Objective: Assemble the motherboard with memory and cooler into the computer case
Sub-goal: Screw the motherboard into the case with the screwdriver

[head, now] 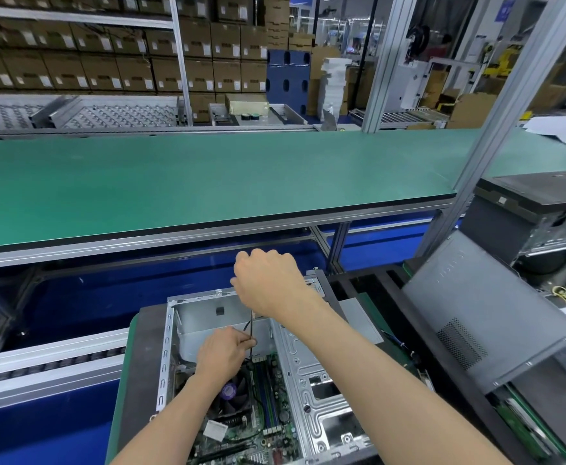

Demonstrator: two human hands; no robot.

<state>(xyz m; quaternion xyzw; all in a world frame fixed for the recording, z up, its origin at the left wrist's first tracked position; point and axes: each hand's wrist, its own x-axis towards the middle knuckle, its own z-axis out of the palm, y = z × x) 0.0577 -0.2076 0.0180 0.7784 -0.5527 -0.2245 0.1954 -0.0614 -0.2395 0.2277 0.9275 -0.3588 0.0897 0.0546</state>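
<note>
Two bare forearms reach in from the bottom edge over the open computer case, which lies on its side on a dark pad at the near end of the counter. The motherboard sits inside the case, toward its left half, with the black cooler fan on it and blue and green memory slots just right of the fan. The bare metal tray of the case shows to the right of the board.

The left hand hovers above the fan, its fingertips pinching the lower part of a thin dark screwdriver shaft that stands nearly upright. The right hand is higher, over the far wall of the case, fingers curled in a fist around the top of the same tool; the handle itself is hidden inside the fist.

A grey side panel leans to the right, and another black case stands behind it. A long green conveyor belt runs across the middle.
</note>
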